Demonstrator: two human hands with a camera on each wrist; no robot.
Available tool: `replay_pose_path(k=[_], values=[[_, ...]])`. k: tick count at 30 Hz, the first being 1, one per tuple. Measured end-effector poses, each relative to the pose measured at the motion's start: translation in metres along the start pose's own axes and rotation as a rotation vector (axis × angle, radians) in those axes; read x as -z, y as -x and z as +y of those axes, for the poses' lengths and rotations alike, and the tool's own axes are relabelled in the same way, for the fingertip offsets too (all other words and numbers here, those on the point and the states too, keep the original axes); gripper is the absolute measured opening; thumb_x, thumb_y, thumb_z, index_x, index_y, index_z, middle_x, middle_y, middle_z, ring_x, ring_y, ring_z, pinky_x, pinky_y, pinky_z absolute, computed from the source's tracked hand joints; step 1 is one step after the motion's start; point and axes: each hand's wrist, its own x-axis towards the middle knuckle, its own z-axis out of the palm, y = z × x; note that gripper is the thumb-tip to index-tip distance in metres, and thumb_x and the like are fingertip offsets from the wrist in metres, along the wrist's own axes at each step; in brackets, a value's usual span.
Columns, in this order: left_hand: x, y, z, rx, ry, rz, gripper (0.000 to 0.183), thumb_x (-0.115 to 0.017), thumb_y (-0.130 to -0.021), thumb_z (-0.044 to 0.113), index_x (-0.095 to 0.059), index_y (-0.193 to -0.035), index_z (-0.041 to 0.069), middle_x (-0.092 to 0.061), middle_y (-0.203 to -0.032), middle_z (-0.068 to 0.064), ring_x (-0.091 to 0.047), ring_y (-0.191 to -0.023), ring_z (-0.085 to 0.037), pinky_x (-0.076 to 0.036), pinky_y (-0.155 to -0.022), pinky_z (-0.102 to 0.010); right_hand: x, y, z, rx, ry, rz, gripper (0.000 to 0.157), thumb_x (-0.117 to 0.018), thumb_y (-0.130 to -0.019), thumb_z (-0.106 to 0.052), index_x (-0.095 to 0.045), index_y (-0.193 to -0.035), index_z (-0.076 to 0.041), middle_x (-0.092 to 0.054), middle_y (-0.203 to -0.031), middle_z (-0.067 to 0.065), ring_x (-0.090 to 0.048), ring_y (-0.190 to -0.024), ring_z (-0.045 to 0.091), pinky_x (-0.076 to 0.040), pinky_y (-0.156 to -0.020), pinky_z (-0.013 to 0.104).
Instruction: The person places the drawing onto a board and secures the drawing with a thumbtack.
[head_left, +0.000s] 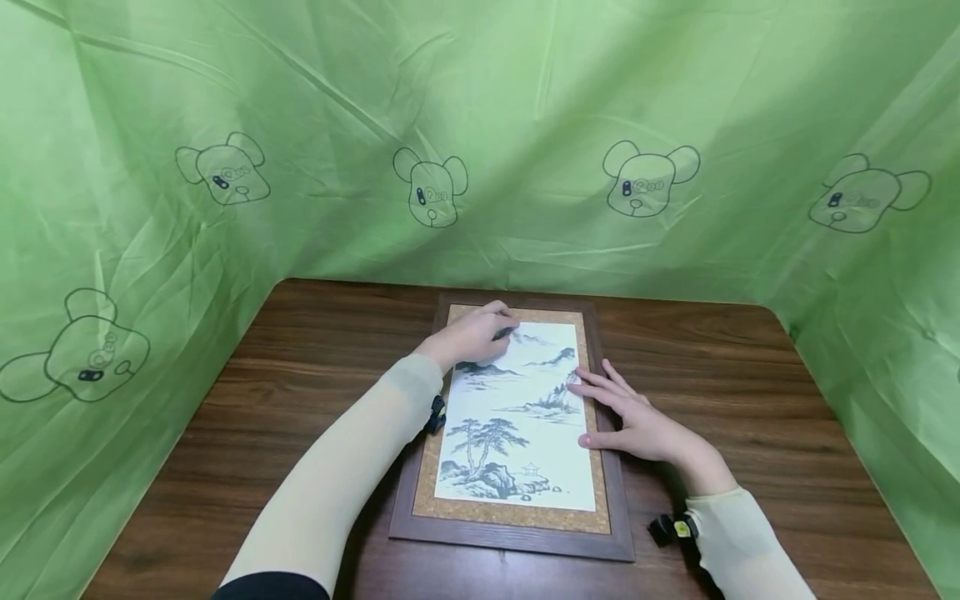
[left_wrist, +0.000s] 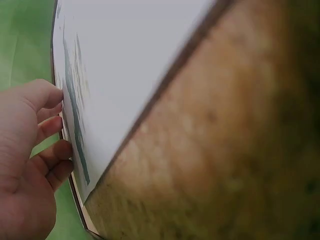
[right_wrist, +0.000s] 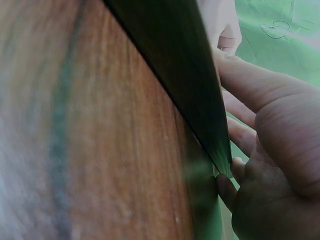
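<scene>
A sheet with an ink landscape (head_left: 517,400) of mountains, pines and a pavilion lies on a cork board (head_left: 510,513) with a dark wooden frame (head_left: 525,542). My left hand (head_left: 471,335) rests on the sheet's upper left part, its bent fingertips touching the surface; the left wrist view shows this left hand (left_wrist: 30,145) at the paper with nothing visible in its grip. Spread across the frame's right side, my right hand (head_left: 637,423) touches the paper's right edge with fingertips and thumb. In the right wrist view, the right hand (right_wrist: 275,130) is beside the dark frame side (right_wrist: 175,65).
The frame lies on a brown wooden table (head_left: 300,367). Green cloth (head_left: 525,100) with mouse-head outlines hangs around the table's back and sides. A small black wrist device (head_left: 671,529) is at the right sleeve, another device (head_left: 436,414) at the left.
</scene>
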Motion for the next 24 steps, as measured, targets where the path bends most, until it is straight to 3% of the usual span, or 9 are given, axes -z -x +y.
replay_pose_path(k=[7, 14, 18, 20, 24], values=[[0.001, -0.001, 0.003, 0.009, -0.017, -0.028, 0.05, -0.055, -0.113, 0.023, -0.055, -0.162, 0.013, -0.054, -0.153, -0.01, -0.062, -0.119, -0.023, -0.051, -0.104, -0.041, 0.001, 0.001, 0.002, -0.004, -0.009, 0.0, 0.084, -0.084, -0.097, -0.047, -0.047, -0.168, -0.024, -0.024, -0.181, 0.004, 0.007, -0.168, 0.043, 0.001, -0.109, 0.095], [-0.001, 0.0, -0.004, 0.024, 0.021, -0.004, 0.053, -0.057, -0.113, 0.028, -0.053, -0.164, 0.014, -0.054, -0.162, -0.012, -0.054, -0.146, -0.03, -0.044, -0.121, -0.046, 0.002, 0.001, 0.002, -0.002, -0.008, 0.003, 0.083, -0.084, -0.097, -0.046, -0.046, -0.168, -0.025, -0.023, -0.182, 0.004, 0.008, -0.168, 0.043, 0.002, -0.108, 0.095], [0.004, 0.003, -0.006, 0.0, 0.056, 0.013, 0.057, -0.06, -0.111, 0.026, -0.05, -0.165, 0.012, -0.056, -0.16, -0.013, -0.056, -0.141, -0.029, -0.046, -0.118, -0.046, 0.002, 0.001, 0.001, 0.004, 0.009, 0.001, 0.083, -0.083, -0.098, -0.046, -0.046, -0.169, -0.024, -0.023, -0.182, 0.005, 0.007, -0.167, 0.044, 0.0, -0.108, 0.095], [0.01, 0.007, -0.007, -0.01, 0.085, 0.024, 0.058, -0.061, -0.111, 0.024, -0.048, -0.166, 0.011, -0.056, -0.159, -0.013, -0.064, -0.125, -0.029, -0.049, -0.113, -0.046, 0.002, 0.001, 0.0, 0.002, 0.027, -0.002, 0.084, -0.082, -0.098, -0.049, -0.045, -0.169, -0.025, -0.022, -0.182, 0.005, 0.006, -0.167, 0.044, -0.003, -0.11, 0.094], [0.027, 0.024, -0.01, -0.022, 0.092, 0.059, 0.06, -0.064, -0.11, 0.024, -0.047, -0.166, 0.01, -0.053, -0.163, -0.014, -0.067, -0.12, -0.029, -0.048, -0.116, -0.048, 0.009, 0.006, -0.004, 0.0, 0.047, 0.005, 0.083, -0.082, -0.098, -0.05, -0.046, -0.169, -0.026, -0.021, -0.182, 0.005, -0.001, -0.167, 0.045, -0.012, -0.118, 0.087]])
